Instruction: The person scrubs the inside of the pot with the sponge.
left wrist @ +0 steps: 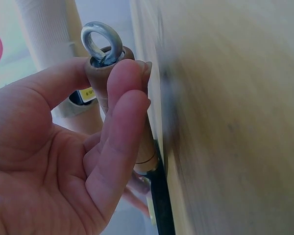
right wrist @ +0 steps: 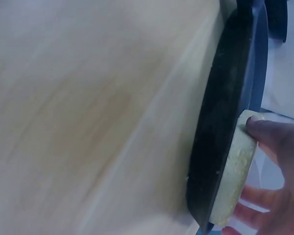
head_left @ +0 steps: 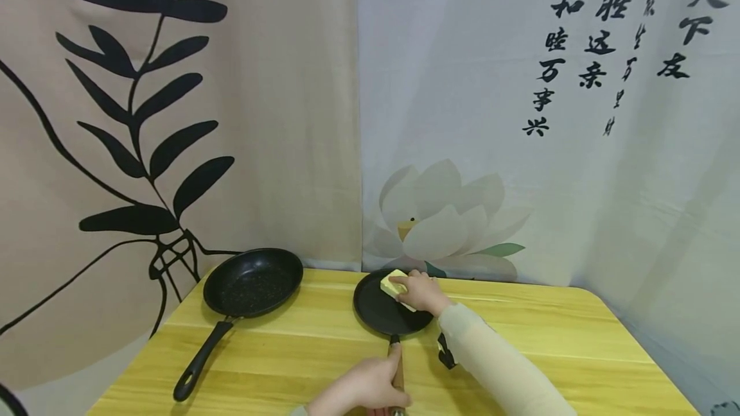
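A small flat black pan (head_left: 376, 313) lies near the back edge of the wooden table, its handle toward me. My left hand (head_left: 367, 382) holds the brown wooden handle (left wrist: 146, 147), fingers curled round it close to the metal ring (left wrist: 104, 43) at its end. In the right hand (head_left: 424, 293) is a pale yellow sponge (head_left: 391, 282), held over the pan's inside. The right wrist view shows that sponge (right wrist: 232, 178) as a thick slab at the pan's rim, gripped between thumb and fingers.
A larger black frying pan (head_left: 254, 287) sits at the table's left, handle pointing toward the front. Beside the right sleeve (head_left: 497, 358) is a small black object (head_left: 445, 355), partly covered. A printed cloth (head_left: 289, 114) hangs directly behind the table (head_left: 549, 326).
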### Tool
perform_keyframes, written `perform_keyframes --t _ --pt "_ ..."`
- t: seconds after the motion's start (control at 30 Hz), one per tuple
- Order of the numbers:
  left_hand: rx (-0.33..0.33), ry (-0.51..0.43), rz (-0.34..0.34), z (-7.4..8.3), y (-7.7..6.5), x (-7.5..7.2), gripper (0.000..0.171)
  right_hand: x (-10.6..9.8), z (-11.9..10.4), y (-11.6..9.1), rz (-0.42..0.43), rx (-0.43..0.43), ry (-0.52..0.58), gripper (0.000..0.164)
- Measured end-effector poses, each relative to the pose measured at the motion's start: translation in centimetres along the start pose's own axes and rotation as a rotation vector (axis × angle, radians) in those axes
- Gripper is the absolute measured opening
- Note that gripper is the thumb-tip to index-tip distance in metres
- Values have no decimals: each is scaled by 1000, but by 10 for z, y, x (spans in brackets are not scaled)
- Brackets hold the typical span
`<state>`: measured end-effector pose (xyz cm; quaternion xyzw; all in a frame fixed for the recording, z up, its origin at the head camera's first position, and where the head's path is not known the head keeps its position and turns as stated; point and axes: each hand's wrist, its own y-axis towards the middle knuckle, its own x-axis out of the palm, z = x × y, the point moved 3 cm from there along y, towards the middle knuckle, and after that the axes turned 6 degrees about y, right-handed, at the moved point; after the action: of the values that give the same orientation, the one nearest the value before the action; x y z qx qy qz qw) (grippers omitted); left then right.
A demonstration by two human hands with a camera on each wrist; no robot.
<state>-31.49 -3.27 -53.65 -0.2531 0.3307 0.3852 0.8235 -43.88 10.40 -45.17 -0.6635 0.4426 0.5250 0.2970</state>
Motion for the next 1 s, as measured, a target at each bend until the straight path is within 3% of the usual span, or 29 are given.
perform_keyframes --t 0.07,0.23,0.3,0.43,0.67,0.8,1.0 --pt "-5 -9 1 5 -4 -4 108 -1 0 0 2 -8 -6 48" --pt "-24 34 31 52 -36 -27 100 -1 0 -2 -1 -22 7 50" --pt "-25 57 28 61 -42 -32 99 -2 0 -3 -6 -21 20 50" --pt "-17 85 11 43 -30 -23 101 -3 1 -8 -19 -28 50 51" --pt "8 -44 -33 -6 4 1 112 -4 0 -17 -26 -83 52 52" --pt "31 -62 -41 -16 11 5 114 -4 -2 -21 -22 -118 57 51" --pt "42 -83 -45 -15 9 4 113 -4 -4 -27 -54 -121 88 52"
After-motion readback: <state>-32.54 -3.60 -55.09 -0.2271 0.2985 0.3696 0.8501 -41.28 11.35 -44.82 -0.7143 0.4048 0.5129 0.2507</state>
